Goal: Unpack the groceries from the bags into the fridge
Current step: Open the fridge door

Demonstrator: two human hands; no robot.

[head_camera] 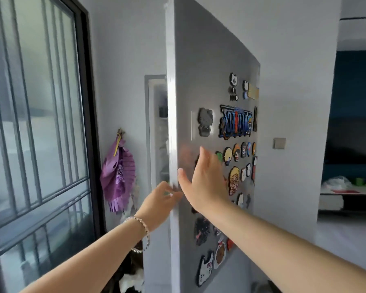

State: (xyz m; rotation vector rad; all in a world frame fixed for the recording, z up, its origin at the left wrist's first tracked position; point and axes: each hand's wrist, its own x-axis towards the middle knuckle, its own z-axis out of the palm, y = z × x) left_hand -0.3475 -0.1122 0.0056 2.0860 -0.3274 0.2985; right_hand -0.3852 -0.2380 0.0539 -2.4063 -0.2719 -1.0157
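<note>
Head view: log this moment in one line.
grey magnet-covered fridge door: open | left hand: holds its edge | right hand: open, at its front

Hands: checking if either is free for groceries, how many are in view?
2: left hand grips the edge of the fridge door; right hand open at its front.

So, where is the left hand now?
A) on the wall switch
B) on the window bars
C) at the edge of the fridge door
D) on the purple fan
C: the left hand grips the edge of the fridge door, which stands ajar.
</note>
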